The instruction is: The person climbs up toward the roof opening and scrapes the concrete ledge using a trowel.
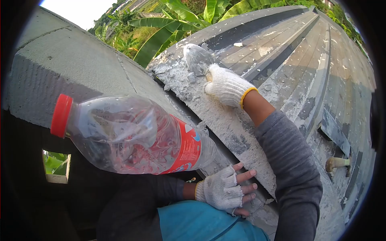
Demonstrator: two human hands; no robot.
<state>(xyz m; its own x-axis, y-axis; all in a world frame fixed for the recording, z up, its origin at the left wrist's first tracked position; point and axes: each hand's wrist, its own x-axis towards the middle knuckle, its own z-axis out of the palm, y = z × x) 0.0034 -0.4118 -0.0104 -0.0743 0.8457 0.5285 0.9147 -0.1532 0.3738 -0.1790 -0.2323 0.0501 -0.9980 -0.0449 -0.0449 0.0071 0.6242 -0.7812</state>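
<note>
My right hand (229, 86), in a white knit glove with a yellow cuff, is closed around the handle of a trowel (197, 58). Its rounded blade, smeared with grey, points away over the crumbly mortar (201, 90) along the roof edge. Lower down, my left hand (223, 188) lies with bare fingertips spread, by the dark gap between the block wall and the roof. That glove is cut off at the fingers. Close to the camera, a clear plastic bottle (128, 136) with a red cap and red label hides part of the wall; what supports it cannot be made out.
Ribbed metal roofing (297, 68), strewn with mortar crumbs, curves off to the right. On it rests another flat-bladed tool (335, 130) with a wooden handle (337, 163). The grey block wall (80, 52) rises on the left. Banana leaves (161, 42) stand beyond the edge.
</note>
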